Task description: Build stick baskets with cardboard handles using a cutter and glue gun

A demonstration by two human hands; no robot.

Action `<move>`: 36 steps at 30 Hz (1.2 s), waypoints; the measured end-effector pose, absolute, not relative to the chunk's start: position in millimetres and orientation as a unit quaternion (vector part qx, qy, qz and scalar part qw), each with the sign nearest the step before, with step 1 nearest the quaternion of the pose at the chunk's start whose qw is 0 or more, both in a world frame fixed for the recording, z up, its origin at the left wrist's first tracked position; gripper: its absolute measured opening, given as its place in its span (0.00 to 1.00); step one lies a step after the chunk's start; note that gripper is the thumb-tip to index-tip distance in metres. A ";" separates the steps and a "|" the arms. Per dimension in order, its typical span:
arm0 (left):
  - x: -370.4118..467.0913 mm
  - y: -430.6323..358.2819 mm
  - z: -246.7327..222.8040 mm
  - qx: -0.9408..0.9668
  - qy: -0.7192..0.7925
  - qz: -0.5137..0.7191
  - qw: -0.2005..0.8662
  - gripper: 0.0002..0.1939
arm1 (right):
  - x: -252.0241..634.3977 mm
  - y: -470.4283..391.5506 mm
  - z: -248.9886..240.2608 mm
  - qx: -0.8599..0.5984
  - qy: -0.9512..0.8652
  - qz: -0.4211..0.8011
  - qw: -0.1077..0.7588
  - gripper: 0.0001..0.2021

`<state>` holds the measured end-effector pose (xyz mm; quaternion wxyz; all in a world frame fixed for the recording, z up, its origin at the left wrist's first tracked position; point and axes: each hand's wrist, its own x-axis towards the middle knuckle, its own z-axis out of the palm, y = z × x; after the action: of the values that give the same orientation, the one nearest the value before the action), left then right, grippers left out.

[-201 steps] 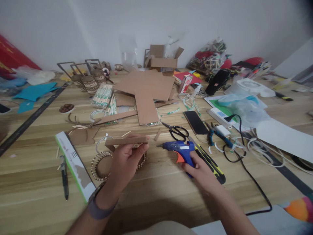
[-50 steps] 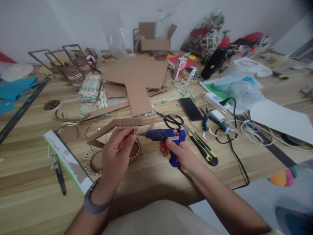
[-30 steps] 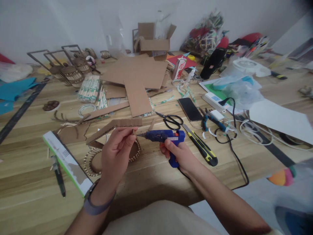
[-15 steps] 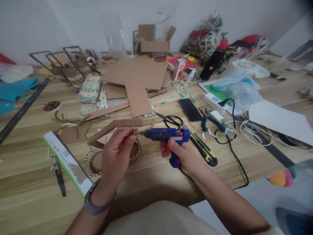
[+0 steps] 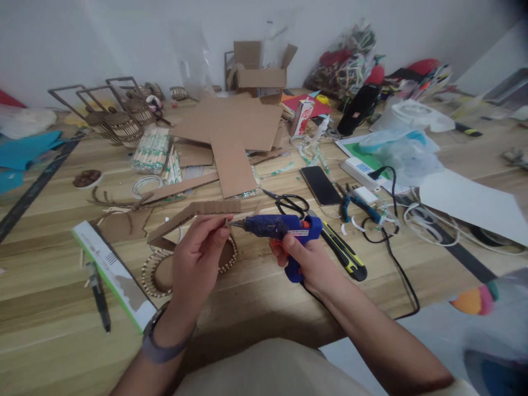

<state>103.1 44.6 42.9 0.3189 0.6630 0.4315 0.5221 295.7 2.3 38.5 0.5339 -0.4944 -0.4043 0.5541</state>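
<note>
My right hand (image 5: 303, 256) is wrapped round the handle of a blue glue gun (image 5: 272, 225), its nozzle pointing left. Between the thumb and fingertips of my left hand (image 5: 200, 250) is a small brown piece (image 5: 226, 223), right at the nozzle tip. Whether tip and piece touch is hard to tell. Behind and below my left hand lies a brown ring-shaped item edged with beads (image 5: 159, 273), partly hidden by the hand. A bent corrugated cardboard strip (image 5: 214, 207) is just beyond it.
Black scissors (image 5: 292, 204), a yellow-black cutter (image 5: 344, 250), a phone (image 5: 319, 185) and blue pliers (image 5: 361, 206) lie beyond and right of the glue gun. A black cable (image 5: 406, 280) loops at right. Cardboard sheets (image 5: 231, 124) are piled behind; a white-green box (image 5: 115, 275) lies left.
The index finger of my right hand has pulled in at the trigger, and the orange trigger no longer shows. Otherwise both hands are nearly still.
</note>
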 end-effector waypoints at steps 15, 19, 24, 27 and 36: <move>103.8 45.1 42.6 0.659 0.434 0.526 0.318 0.09 | 297.8 -0.9 31.5 -0.504 -0.418 0.555 0.513 0.32; 104.6 44.6 43.3 0.656 0.438 0.525 0.320 0.09 | 297.4 -1.7 31.7 -0.501 -0.423 0.559 0.508 0.32; 105.2 43.8 43.8 0.653 0.434 0.529 0.323 0.09 | 297.1 -2.2 30.3 -0.507 -0.418 0.558 0.507 0.33; 105.2 43.1 44.7 0.654 0.433 0.528 0.325 0.08 | 297.3 -2.8 29.4 -0.512 -0.413 0.556 0.508 0.32; 105.6 42.9 45.1 0.643 0.424 0.540 0.339 0.08 | 296.8 -3.9 30.2 -0.538 -0.424 0.548 0.480 0.34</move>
<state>105.6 42.9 45.1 0.3391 0.6428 0.4241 0.5403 296.8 -3.9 30.2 0.4802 -0.5380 -0.4242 0.5477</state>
